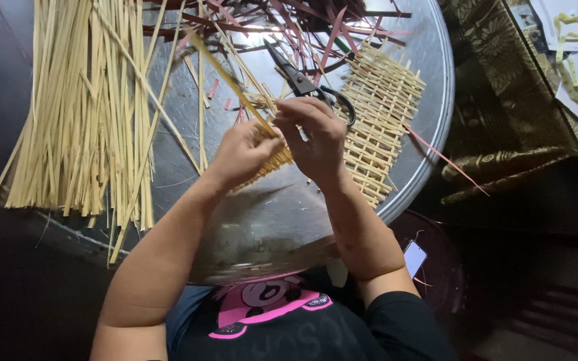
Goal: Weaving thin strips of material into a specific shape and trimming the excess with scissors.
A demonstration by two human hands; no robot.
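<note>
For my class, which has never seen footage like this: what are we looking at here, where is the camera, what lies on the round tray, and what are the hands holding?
There is one picture, taken by a camera worn on a person's head, looking down at their own bare hands. The left hand and right hand together pinch a pale straw strip at the edge of a half-woven mat. The mat lies on a round metal tray, with black scissors behind the hands, a bundle of loose pale strips at the left, and dark red strips at the far side.

Pale yellow strips (81, 113) (maroon strips (282, 20) beyond), silver tray (429, 80).
</note>
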